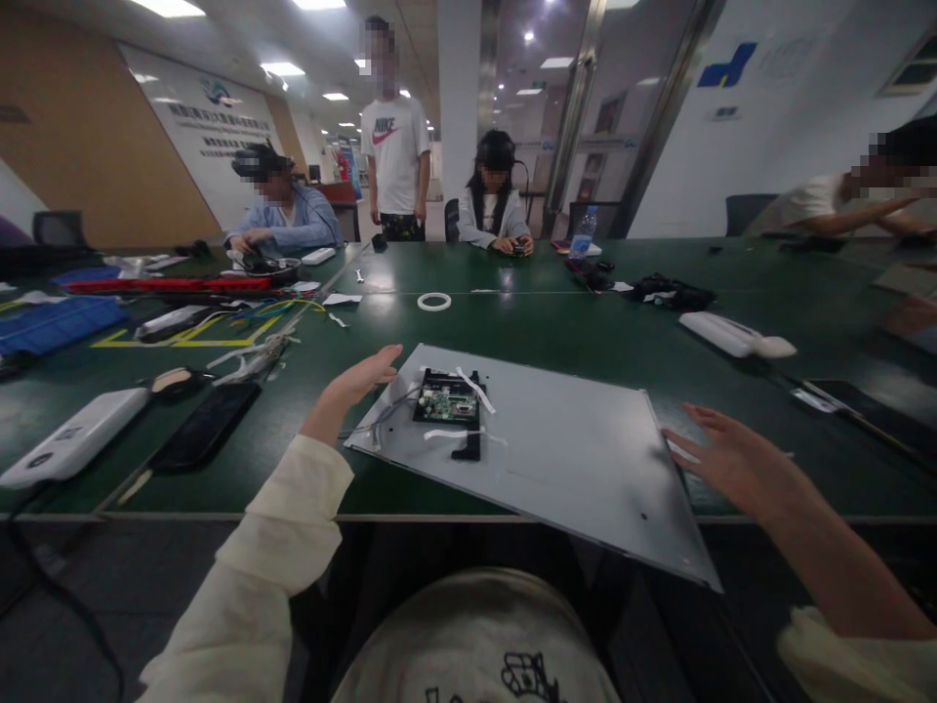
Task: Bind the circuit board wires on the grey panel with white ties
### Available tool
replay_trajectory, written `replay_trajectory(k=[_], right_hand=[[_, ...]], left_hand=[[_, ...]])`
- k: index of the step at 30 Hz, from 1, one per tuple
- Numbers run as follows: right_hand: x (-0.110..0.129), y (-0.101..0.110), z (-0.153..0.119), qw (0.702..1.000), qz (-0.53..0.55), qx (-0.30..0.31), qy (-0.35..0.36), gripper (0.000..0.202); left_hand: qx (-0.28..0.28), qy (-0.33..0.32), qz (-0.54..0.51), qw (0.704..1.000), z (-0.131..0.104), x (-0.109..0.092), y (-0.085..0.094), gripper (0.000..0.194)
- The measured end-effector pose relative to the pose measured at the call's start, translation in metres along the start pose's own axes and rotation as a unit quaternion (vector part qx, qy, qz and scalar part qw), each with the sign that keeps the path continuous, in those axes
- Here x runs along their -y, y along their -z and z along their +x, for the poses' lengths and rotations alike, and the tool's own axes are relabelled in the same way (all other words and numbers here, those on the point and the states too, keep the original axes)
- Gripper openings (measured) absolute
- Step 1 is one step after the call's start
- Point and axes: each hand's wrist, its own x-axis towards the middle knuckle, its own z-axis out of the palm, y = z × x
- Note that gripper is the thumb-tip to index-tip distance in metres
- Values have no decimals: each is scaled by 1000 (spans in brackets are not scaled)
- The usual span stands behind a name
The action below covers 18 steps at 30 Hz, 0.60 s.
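Observation:
A flat grey metal panel (571, 430) lies tilted on the table, its near right corner jutting past the front edge. On its left part sits a green circuit board (448, 402) in a black bracket, with white tape strips (475, 391) and grey wires (387, 415) running off to the left. My left hand (362, 376) is at the panel's far left edge, fingers stretched out; whether they touch it I cannot tell. Beside the right edge, my right hand (721, 454) is spread, its fingertips close to or against the panel.
Left of the panel lie a black phone (209, 425), a white power bank (77, 439) and a blue tray (65, 320). A tape roll (434, 302) is beyond it. At right is a white device (724, 334). Several people are around the green table (586, 342).

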Motion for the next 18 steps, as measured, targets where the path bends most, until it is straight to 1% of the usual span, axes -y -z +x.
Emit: replay_trajectory(k=[2,5,9,11,14,17,18], right_hand=[[8,-3,-3,999,26,-18,-42,27],[18,-5,-4,996,50,-33,-71,26],[18,1,7,995,50,14,-90,19],[17,5,11,995,46,29,-88,16],[17,4,12,996,48,34,-70,19],[17,-3,14,997,43,47,-51,22],[17,-7,16,997,36,56,-45,22]], left_hand=[[22,12,12,1000,2,-1,3,72],[37,24,25,999,3,-6,5,74],[23,25,16,999,3,-10,5,75],[12,23,9,1000,3,-10,4,73],[11,20,13,1000,5,-8,3,72],[2,21,17,1000,8,-6,3,74],[-17,11,14,1000,8,-6,3,74]])
